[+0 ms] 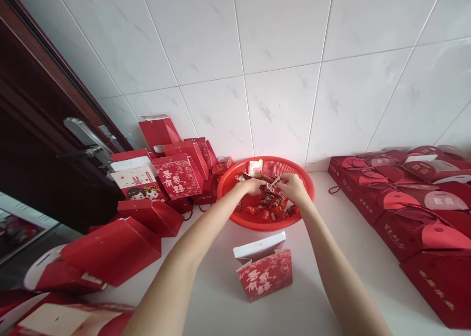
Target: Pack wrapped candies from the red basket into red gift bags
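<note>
Both hands reach into a red plastic basket that holds many small wrapped candies. My right hand is closed in a pinch on a wrapped candy with a pale, dark-patterned wrapper. My left hand is just left of it among the candies, its fingers curled together and the tips partly hidden. I cannot make out what they hold, if anything. In front of the basket, a red gift box with white lettering stands upright, its top flap open.
Several open red boxes crowd the left side, beside a dark door with a metal handle. Rows of closed red boxes with cords line the right. A white tiled wall rises behind the white tabletop.
</note>
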Action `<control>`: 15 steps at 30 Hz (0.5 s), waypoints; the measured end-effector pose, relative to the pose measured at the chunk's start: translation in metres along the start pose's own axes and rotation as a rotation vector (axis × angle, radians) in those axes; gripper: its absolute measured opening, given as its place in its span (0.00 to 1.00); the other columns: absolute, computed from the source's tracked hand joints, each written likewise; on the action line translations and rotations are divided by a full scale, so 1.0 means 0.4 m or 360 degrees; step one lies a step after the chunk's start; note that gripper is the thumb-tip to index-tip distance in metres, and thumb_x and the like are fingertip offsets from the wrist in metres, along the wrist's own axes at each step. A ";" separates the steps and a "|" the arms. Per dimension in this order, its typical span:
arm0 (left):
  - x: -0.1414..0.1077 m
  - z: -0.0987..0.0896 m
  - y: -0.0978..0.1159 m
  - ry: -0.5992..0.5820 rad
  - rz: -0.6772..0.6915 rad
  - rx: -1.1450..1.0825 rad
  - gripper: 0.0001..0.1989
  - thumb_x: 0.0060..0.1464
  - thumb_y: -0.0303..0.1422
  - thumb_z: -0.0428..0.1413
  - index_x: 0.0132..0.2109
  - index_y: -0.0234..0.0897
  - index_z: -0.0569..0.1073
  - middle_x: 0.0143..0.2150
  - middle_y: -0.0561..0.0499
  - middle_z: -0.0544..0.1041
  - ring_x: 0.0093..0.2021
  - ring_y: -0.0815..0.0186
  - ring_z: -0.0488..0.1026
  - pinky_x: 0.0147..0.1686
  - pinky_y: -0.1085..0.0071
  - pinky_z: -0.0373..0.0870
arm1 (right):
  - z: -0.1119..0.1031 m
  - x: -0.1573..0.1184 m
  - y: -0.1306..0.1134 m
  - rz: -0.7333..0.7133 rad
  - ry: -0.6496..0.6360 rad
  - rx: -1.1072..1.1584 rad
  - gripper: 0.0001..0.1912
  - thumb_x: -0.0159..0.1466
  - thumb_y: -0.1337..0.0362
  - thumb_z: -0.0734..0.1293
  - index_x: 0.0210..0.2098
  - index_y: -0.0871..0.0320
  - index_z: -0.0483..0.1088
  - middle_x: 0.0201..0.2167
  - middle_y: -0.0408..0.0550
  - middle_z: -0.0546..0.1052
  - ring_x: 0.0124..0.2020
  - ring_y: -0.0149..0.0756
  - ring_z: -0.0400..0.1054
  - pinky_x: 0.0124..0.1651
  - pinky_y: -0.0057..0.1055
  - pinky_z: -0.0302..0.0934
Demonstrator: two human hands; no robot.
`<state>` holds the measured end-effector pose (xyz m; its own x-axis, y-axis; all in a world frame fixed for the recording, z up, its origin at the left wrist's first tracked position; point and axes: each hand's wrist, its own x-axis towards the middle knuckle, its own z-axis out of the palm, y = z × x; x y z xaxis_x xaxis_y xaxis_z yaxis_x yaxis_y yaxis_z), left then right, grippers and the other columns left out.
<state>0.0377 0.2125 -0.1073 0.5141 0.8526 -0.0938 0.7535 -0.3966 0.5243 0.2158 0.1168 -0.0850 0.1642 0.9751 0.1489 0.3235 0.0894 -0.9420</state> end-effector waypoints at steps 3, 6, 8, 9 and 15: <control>0.004 0.012 -0.003 -0.0117 -0.0142 0.0018 0.13 0.66 0.39 0.57 0.51 0.36 0.76 0.52 0.46 0.77 0.48 0.60 0.77 0.47 0.60 0.77 | -0.005 0.001 0.002 -0.0038 0.0150 0.0067 0.04 0.50 0.64 0.65 0.19 0.54 0.67 0.20 0.42 0.73 0.25 0.35 0.64 0.27 0.29 0.55; -0.004 0.008 -0.008 -0.0160 -0.0233 0.0051 0.14 0.66 0.39 0.57 0.53 0.36 0.75 0.54 0.46 0.76 0.50 0.56 0.76 0.49 0.59 0.77 | -0.008 0.002 0.002 -0.0047 0.0287 0.0170 0.05 0.52 0.61 0.65 0.22 0.54 0.68 0.23 0.43 0.74 0.27 0.36 0.66 0.29 0.30 0.58; -0.012 -0.001 -0.013 -0.0206 -0.0283 0.0087 0.15 0.65 0.39 0.57 0.53 0.35 0.75 0.54 0.47 0.76 0.50 0.55 0.76 0.49 0.58 0.77 | -0.008 0.004 0.001 -0.0031 0.0341 0.0249 0.06 0.53 0.60 0.64 0.25 0.55 0.70 0.25 0.44 0.76 0.28 0.37 0.68 0.29 0.30 0.60; -0.016 -0.006 -0.015 -0.0232 -0.0308 0.0107 0.15 0.65 0.39 0.58 0.53 0.35 0.75 0.54 0.46 0.76 0.50 0.56 0.76 0.49 0.58 0.77 | -0.008 0.006 0.002 -0.0020 0.0363 0.0288 0.06 0.53 0.60 0.64 0.26 0.55 0.70 0.26 0.44 0.76 0.28 0.37 0.69 0.29 0.30 0.60; -0.036 -0.032 -0.014 -0.0235 -0.0328 0.0132 0.09 0.62 0.36 0.61 0.40 0.33 0.77 0.37 0.49 0.79 0.35 0.65 0.76 0.37 0.66 0.75 | -0.009 0.014 0.003 0.0003 0.0474 0.0461 0.08 0.52 0.59 0.65 0.28 0.56 0.72 0.28 0.46 0.78 0.30 0.38 0.71 0.32 0.31 0.63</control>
<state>0.0207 0.2068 -0.0979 0.3958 0.8618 -0.3174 0.8764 -0.2512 0.4108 0.2203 0.1218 -0.0840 0.4405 0.8779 0.1877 0.0541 0.1827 -0.9817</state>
